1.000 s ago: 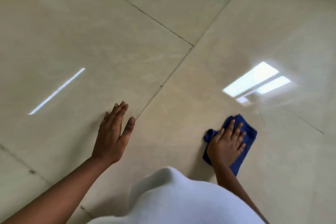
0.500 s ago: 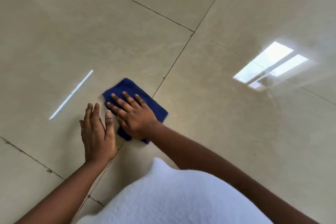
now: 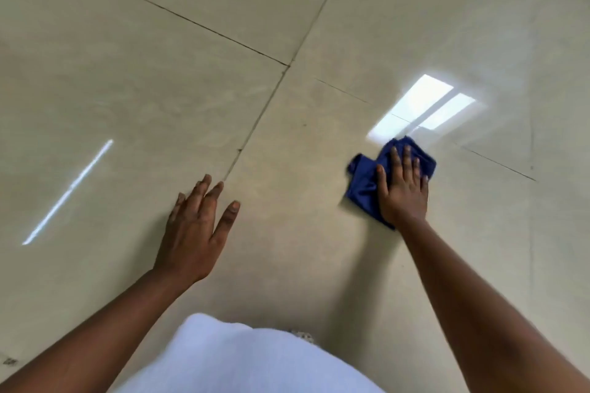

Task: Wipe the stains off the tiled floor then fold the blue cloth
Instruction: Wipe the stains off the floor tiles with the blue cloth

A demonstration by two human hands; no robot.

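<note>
right hand (image 3: 403, 191) lies flat, fingers spread, pressing the crumpled blue cloth (image 3: 367, 183) onto the glossy beige tiled floor (image 3: 159, 89); cloth's long axis runs away from the person. left hand (image 3: 194, 230) open, fingers loosely together.

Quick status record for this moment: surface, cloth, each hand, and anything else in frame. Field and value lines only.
surface: glossy beige tiled floor, dark grout lines, window glare at right
cloth: blue cloth, bunched, flat on the floor right of the long grout line
right hand: right hand pressed palm-down on the cloth, fingers spread
left hand: left hand open, flat on bare tile, apart from the cloth
stains: none clearly visible near the cloth
folding: not yet done
other: white garment at bottom edge
</note>
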